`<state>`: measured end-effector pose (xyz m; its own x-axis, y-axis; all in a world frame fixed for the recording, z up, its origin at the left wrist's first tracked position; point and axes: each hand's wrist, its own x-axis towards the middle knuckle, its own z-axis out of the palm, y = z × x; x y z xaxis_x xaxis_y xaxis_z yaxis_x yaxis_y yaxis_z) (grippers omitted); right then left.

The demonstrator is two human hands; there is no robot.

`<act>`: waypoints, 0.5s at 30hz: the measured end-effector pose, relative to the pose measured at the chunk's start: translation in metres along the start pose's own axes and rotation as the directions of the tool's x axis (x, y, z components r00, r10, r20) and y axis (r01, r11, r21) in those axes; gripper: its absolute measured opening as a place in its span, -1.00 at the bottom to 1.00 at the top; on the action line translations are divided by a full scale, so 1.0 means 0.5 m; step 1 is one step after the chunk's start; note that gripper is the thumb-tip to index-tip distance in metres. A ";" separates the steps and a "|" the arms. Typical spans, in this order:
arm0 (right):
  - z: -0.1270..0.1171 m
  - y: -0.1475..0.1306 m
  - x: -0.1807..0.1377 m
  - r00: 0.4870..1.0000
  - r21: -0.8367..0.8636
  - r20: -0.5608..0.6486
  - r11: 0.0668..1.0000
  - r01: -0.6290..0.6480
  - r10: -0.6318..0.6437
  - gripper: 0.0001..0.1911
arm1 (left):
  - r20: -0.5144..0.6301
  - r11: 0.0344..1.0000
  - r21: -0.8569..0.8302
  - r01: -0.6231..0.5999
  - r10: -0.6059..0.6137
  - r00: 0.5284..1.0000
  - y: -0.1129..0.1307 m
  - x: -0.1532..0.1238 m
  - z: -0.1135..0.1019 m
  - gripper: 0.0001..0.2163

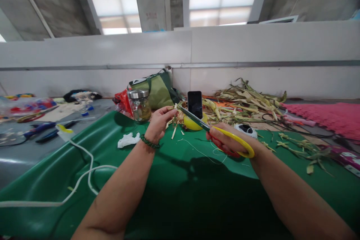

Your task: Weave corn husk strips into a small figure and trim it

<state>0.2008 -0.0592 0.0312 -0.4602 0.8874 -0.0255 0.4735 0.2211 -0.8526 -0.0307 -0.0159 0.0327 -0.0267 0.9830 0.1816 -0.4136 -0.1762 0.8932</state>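
My right hand (pixel 229 140) is closed round the yellow handles of a pair of scissors (pixel 213 130), its blades pointing up and left. The blade tips reach a small bundle of dry straw-coloured leaf strips (pixel 176 118) that my left hand (pixel 159 122) pinches between its fingers. A green bead bracelet (pixel 149 142) sits on my left wrist. Both hands hover over a green sheet (pixel 174 180) covering the table. Thin loose threads (pixel 201 152) lie on the sheet under the scissors.
A pile of dried leaves (pixel 247 103) lies at the back right beside a pink knitted mat (pixel 332 116). A black phone (pixel 195 104) stands upright on a yellow holder. A lidded glass jar (pixel 140 105), green bag (pixel 159 88), crumpled white tissue (pixel 128 140) and white cord (pixel 84 168) sit left.
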 end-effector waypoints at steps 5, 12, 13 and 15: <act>0.003 -0.006 -0.003 1.000 0.013 0.019 1.000 -0.022 0.022 -0.55 | 0.008 1.000 -0.025 -0.003 0.003 1.000 -0.002 0.003 -0.004 -0.77; 0.006 0.000 0.001 0.999 0.061 0.034 0.997 -0.037 0.035 -0.56 | 0.025 0.999 -0.052 -0.004 0.005 1.000 -0.010 0.012 -0.016 -0.78; 0.006 0.000 0.001 0.999 0.061 0.036 0.997 -0.037 0.035 -0.56 | 0.030 0.999 -0.049 -0.005 0.006 1.000 -0.011 0.013 -0.017 -0.78; 0.006 -0.001 0.000 0.999 0.062 0.036 0.997 -0.038 0.036 -0.56 | 0.038 0.999 -0.038 -0.010 0.011 0.999 -0.012 0.015 -0.020 -0.80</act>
<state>0.1984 -0.0606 0.0302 -0.4696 0.8797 -0.0746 0.4430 0.1618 -0.8818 -0.0372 -0.0071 0.0244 0.0036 0.9783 0.2071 -0.4477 -0.1836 0.8751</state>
